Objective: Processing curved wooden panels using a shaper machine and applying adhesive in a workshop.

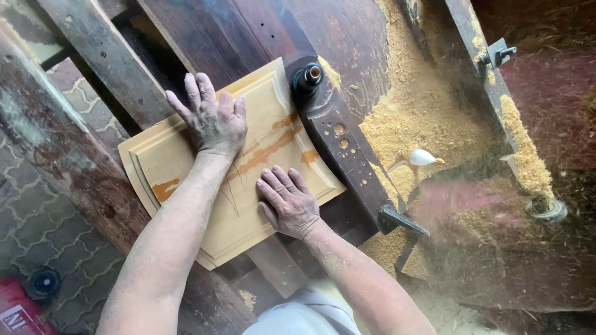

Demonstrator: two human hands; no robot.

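- Setting: a dark, worn wooden workbench [205,31] of heavy planks, stained and scratched, standing over a floor of grey interlocking paving blocks [43,229] seen at the lower left.
- Containers: none can be made out. The loose material lies in open heaps: pale yellow sawdust [416,118] is piled over the right part of the bench and along a slanted rail [490,80].
- Workpiece: a light tan wooden panel [186,161], flat and roughly rectangular with a moulded raised border and one curved end, lies on the bench at centre left. Orange-brown streaks run across its face.
- Left hand [214,121]: pressed flat on the upper part of the panel, palm down, fingers spread wide, gripping nothing. Skin and forearm are dusted with fine powder.
- Right hand [288,201]: flat on the lower right part of the panel, fingers extended and slightly apart, gripping nothing.
- Machine: a black spindle [308,77] with a brass-coloured tip stands upright just beside the panel's curved end, on a dark metal arm [341,142] with drilled holes.
- Small items: a white teardrop-shaped object [422,157] rests in the sawdust; its kind cannot be told. A round metal fitting [547,209] sits at the rail's lower end.
- Hard to read: the right side is hazy with airborne dust. A red object [15,313] and a dark round part [45,282] are cut off or unclear at the lower left.
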